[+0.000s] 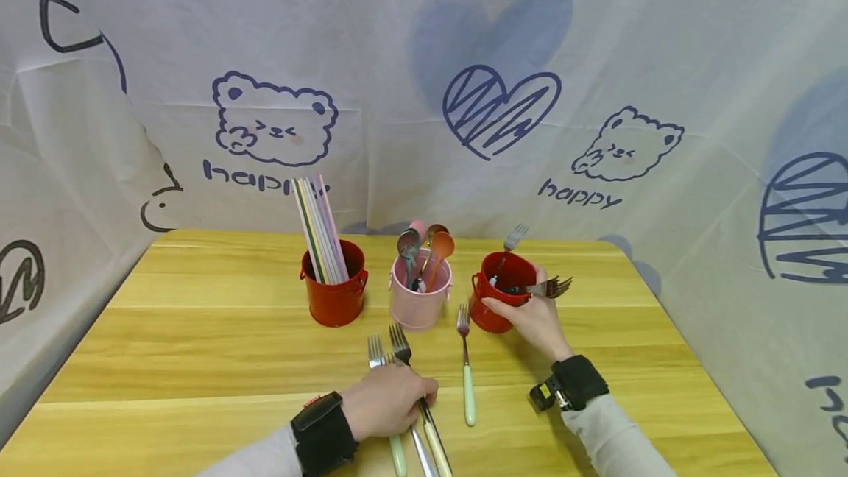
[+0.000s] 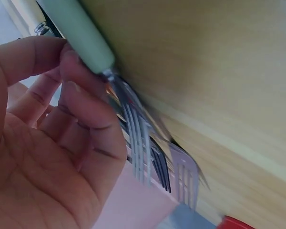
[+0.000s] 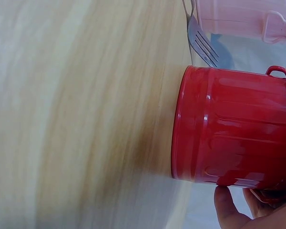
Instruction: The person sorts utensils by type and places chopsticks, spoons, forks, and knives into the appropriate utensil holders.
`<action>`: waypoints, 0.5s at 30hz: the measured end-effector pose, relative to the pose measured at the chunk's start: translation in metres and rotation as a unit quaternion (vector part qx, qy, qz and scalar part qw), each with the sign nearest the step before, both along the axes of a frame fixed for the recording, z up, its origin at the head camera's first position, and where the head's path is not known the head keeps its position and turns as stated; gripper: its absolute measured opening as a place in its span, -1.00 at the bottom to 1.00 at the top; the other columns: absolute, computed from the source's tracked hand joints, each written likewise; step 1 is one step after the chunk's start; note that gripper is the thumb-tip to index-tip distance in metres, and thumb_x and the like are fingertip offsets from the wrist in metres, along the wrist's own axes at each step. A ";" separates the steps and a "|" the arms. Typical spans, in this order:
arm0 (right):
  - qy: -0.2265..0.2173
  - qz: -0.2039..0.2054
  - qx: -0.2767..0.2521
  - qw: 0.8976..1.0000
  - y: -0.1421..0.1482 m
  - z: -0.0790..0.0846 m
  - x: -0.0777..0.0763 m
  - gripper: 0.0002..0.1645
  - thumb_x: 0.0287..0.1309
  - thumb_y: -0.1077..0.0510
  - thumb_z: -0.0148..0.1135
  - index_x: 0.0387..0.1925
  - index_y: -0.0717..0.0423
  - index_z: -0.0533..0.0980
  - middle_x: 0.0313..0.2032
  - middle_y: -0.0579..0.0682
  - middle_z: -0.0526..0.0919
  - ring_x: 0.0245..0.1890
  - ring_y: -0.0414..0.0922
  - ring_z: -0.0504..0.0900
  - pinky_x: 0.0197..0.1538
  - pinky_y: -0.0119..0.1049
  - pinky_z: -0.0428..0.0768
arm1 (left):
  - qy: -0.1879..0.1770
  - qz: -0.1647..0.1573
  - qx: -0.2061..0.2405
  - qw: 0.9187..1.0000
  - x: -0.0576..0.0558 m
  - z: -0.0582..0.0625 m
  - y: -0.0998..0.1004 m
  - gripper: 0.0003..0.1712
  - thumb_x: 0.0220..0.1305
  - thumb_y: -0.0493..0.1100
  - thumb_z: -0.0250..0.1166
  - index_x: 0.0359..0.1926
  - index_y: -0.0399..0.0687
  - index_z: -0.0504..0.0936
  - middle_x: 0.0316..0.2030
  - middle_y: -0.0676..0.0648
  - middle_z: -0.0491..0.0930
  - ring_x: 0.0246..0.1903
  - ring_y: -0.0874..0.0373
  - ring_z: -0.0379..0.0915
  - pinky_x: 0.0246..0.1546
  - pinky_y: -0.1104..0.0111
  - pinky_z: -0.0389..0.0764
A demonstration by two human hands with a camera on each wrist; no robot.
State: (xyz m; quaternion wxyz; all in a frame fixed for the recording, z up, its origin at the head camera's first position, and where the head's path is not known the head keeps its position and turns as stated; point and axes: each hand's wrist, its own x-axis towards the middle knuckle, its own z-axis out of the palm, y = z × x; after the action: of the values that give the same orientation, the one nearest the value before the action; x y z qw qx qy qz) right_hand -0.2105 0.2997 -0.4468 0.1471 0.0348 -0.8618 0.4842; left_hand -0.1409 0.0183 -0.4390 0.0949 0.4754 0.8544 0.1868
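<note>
My left hand [image 1: 391, 400] is low over the table's front middle, fingers curled and pinching at a fork among several. A dark-tined fork [image 1: 400, 344] and a silver-tined fork [image 1: 375, 352] stick out beyond the knuckles. Pale green and cream handles come out on the near side; the left wrist view shows a green handle [image 2: 81, 36] right by the fingertips. My right hand [image 1: 535, 319] grips the right-hand red bucket [image 3: 238, 129] round its side, thumb in front. Forks [image 1: 555, 286] lean out over its rim. Between the hands lies a green-handled fork [image 1: 469, 392].
Behind my left hand stands a pink bucket [image 1: 419, 311] with several spoons [image 1: 441, 245]. Left of it, another red bucket [image 1: 336, 304] holds a bundle of pastel sticks [image 1: 321, 234]. A printed cloth [image 1: 384, 57] hangs behind the wooden table [image 1: 199, 330].
</note>
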 end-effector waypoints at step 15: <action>0.001 0.000 0.002 1.000 0.000 0.000 0.000 0.09 -0.22 -0.11 0.52 0.26 0.11 0.11 0.14 0.09 0.40 0.13 0.01 0.40 0.13 0.03 0.46 | 0.024 0.024 0.031 0.999 -0.002 -0.004 -0.021 -0.86 0.19 -0.24 0.24 -0.37 0.16 0.62 -0.42 0.25 0.59 -0.40 0.36 0.51 -0.42 0.37 0.55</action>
State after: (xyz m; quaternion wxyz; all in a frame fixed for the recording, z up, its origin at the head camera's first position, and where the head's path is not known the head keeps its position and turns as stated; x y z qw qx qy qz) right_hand -0.2108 0.2994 -0.4472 0.1484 0.0353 -0.8626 0.4824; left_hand -0.1430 -0.0031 -0.4432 0.0548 0.4622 0.8612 0.2041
